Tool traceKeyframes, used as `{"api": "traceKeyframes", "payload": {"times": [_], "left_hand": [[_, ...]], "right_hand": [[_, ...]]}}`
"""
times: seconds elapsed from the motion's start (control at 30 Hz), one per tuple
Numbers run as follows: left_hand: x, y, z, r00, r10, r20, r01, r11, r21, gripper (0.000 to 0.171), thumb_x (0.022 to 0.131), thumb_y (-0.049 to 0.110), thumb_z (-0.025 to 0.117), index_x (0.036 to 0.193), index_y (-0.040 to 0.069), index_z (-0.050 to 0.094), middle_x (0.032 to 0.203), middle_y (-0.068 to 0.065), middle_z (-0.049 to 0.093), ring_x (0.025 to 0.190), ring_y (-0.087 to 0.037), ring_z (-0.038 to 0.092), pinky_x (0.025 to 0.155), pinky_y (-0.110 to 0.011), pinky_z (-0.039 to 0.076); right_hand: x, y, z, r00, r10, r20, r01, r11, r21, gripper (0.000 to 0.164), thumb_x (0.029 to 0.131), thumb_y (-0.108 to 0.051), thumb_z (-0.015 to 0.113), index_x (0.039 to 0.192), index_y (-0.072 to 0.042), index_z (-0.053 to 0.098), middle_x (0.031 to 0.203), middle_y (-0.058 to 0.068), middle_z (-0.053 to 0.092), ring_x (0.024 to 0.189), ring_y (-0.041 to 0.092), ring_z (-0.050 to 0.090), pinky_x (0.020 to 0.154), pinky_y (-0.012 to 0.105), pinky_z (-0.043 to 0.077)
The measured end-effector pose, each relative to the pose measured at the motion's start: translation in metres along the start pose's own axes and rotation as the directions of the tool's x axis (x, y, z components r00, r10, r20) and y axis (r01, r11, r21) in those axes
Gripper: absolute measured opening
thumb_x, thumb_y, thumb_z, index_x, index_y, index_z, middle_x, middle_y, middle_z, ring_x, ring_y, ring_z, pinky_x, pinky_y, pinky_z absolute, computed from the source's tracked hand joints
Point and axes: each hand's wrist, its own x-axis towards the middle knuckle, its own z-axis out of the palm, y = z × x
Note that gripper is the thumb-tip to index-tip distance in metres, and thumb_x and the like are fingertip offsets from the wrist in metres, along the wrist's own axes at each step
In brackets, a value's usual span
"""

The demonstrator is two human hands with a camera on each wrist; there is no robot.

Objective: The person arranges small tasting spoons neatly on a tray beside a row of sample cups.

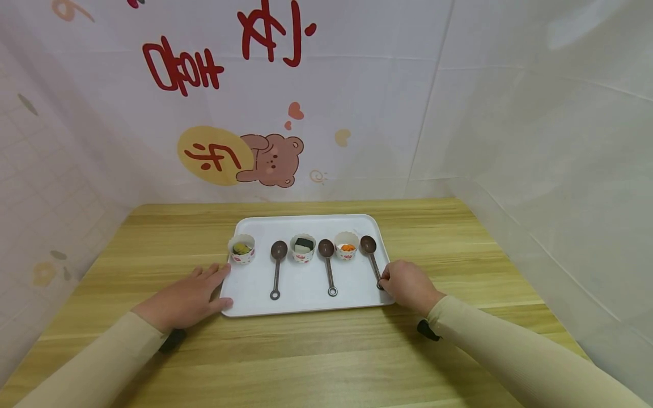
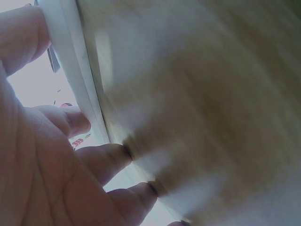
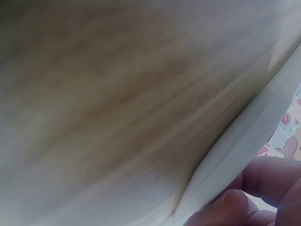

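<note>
A white tray (image 1: 302, 299) lies on the wooden table, and my left hand (image 1: 186, 296) rests at its left edge, fingers spread and fairly straight. In the left wrist view the thumb and fingertips touch the tray's rim (image 2: 77, 70). At the tray's right side, my right hand (image 1: 410, 286) pinches the ringed handle end of the rightmost brown spoon (image 1: 369, 246) with curled fingers. The spoon's bowl points away from me, on the tray. Two more brown spoons, one in the middle (image 1: 326, 249) and one at left (image 1: 278, 251), lie with their handles toward me.
Three patterned paper cups stand along the tray's far half: the left cup (image 1: 246, 258) holds something yellow-green, the middle cup (image 1: 302, 258) a white-and-black piece, the right cup (image 1: 345, 255) something orange. A printed white curtain (image 1: 357, 113) rises behind the table (image 1: 306, 351).
</note>
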Motion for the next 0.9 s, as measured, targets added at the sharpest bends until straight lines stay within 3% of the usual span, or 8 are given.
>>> {"api": "traceKeyframes", "payload": {"times": [0.3, 0.67, 0.77, 0.9], "left_hand": [[-0.001, 0.0, 0.0, 1.0, -0.004, 0.0, 0.004, 1.0, -0.001, 0.089, 0.101, 0.06, 0.061, 0.163, 0.003, 0.035, 0.163, -0.037, 0.035, 0.146, -0.068, 0.029, 0.112, -0.075, 0.037], [0.0, 0.0, 0.0, 0.999, -0.004, -0.036, 0.004, 1.0, 0.005, 0.09, 0.099, 0.062, 0.063, 0.162, 0.004, 0.037, 0.161, -0.036, 0.039, 0.146, -0.065, 0.034, 0.112, -0.074, 0.039], [0.002, 0.001, 0.0, 0.997, 0.003, -0.082, -0.002, 1.0, 0.015, 0.088, 0.098, 0.059, 0.066, 0.161, 0.003, 0.039, 0.16, -0.032, 0.044, 0.146, -0.058, 0.041, 0.113, -0.071, 0.04], [0.004, 0.005, -0.002, 0.983, -0.009, -0.185, 0.013, 1.0, 0.02, 0.076, 0.101, 0.05, 0.066, 0.157, 0.002, 0.046, 0.154, -0.025, 0.055, 0.141, -0.048, 0.054, 0.111, -0.066, 0.045]], "right_hand": [[0.001, 0.001, 0.0, 1.0, 0.023, 0.019, -0.023, 1.0, 0.017, 0.013, 0.097, -0.017, 0.074, 0.088, -0.009, 0.08, 0.078, -0.002, 0.072, 0.064, 0.011, 0.057, 0.057, 0.025, 0.046], [0.005, 0.003, -0.008, 0.995, 0.06, -0.078, -0.051, 0.992, 0.112, 0.018, 0.101, -0.019, 0.066, 0.105, -0.004, 0.074, 0.083, 0.002, 0.072, 0.067, 0.014, 0.06, 0.059, 0.028, 0.05], [0.006, 0.001, -0.01, 0.992, 0.04, -0.121, -0.029, 0.995, 0.094, 0.024, 0.102, -0.022, 0.064, 0.111, -0.002, 0.075, 0.096, 0.009, 0.072, 0.079, 0.02, 0.065, 0.07, 0.036, 0.057], [0.006, 0.0, -0.01, 0.982, -0.014, -0.19, 0.024, 0.998, 0.051, 0.034, 0.104, -0.027, 0.064, 0.121, 0.0, 0.072, 0.126, 0.021, 0.068, 0.112, 0.036, 0.066, 0.099, 0.05, 0.056]]}}
